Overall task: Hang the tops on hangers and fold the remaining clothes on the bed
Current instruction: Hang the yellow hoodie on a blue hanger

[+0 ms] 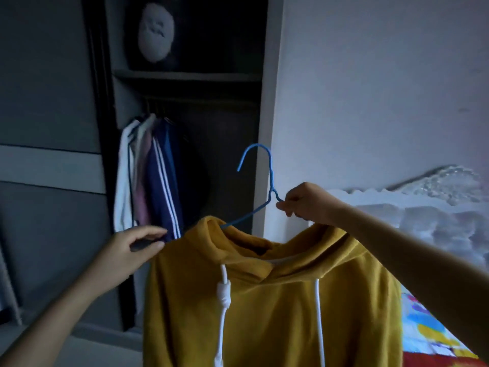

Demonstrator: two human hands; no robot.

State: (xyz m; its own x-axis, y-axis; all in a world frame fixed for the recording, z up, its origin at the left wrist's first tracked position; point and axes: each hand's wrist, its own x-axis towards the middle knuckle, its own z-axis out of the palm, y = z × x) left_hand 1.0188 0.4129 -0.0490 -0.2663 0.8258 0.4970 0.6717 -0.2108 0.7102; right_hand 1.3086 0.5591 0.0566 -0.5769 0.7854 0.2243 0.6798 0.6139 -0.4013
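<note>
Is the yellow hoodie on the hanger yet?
Seemingly on: the blue hanger runs into the neck of the hoodie, whose shoulders hang spread. Far arm hidden.

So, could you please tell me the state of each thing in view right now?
hoodie: held up in the air, hanging loose from the hanger.
hanger: one arm inside the hoodie's neck, hook free.
left hand: pinches the hoodie's shoulder.
right hand: grips the hanger below the hook.
wardrobe: open.
clothes: hanging inside the wardrobe.
drawstring: knotted.
</note>
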